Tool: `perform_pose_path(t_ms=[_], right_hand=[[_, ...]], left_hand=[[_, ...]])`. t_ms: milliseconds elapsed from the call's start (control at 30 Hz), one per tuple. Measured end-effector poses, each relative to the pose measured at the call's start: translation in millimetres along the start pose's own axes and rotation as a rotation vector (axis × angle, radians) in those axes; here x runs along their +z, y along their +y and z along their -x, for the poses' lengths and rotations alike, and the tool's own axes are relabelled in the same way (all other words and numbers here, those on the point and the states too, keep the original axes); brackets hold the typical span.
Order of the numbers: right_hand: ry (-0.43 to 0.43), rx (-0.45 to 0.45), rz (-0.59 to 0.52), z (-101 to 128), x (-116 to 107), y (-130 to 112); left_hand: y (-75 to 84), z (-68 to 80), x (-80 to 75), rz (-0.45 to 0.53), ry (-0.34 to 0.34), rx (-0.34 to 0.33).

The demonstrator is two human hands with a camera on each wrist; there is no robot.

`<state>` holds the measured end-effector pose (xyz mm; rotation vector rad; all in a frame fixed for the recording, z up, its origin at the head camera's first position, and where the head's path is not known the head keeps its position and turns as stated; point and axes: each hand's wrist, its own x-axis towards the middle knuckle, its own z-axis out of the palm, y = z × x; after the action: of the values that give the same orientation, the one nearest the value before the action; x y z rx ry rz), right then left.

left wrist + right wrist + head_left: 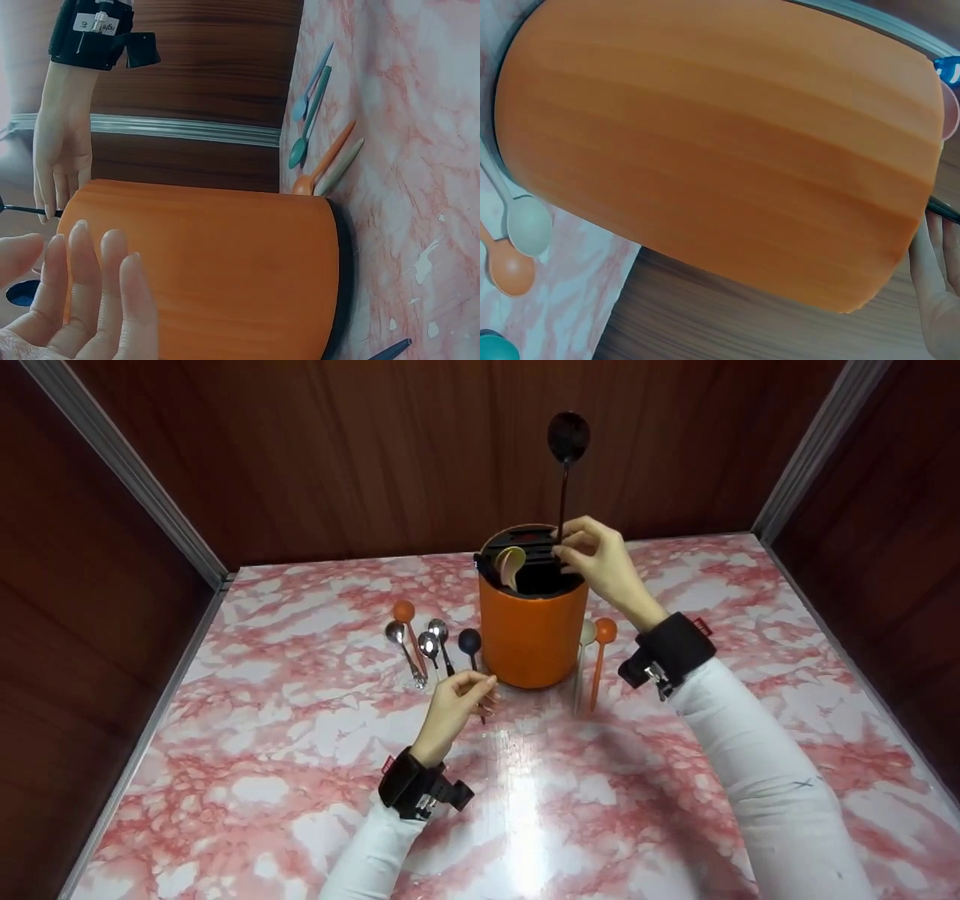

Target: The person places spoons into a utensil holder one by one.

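Note:
An orange cylindrical container point(532, 637) with a black inside stands upright on the table. At its rim my right hand point(601, 561) pinches a long dark spoon point(568, 438) by the handle, bowl upward; the lower end of the handle is out of sight in or behind the rim. A gold-coloured spoon point(511, 567) leans inside the container. In front of the container, my left hand point(456, 706) holds nothing, its fingers relaxed. Below it a dark blue spoon point(469, 641) lies on the table, partly covered by that hand in the head view.
Left of the container lie several metal spoons point(439, 628) and an orange spoon point(403, 612). On its right are a beige spoon point(587, 631) and another orange spoon point(604, 630); the left wrist view adds a green spoon point(298, 153) and a blue spoon point(301, 107). Dark wood panels enclose the marbled table.

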<state>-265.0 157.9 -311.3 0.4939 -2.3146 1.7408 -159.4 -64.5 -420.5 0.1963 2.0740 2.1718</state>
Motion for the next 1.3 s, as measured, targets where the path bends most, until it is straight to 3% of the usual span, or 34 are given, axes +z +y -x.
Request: perform_pose_path(t_ms=[1300], right_hand=[[0.013, 0.061, 0.190, 4.1, 9.4, 7.1]], left_hand=[[-3.2, 0.8, 1.9, -0.005, 0.000, -0.025]])
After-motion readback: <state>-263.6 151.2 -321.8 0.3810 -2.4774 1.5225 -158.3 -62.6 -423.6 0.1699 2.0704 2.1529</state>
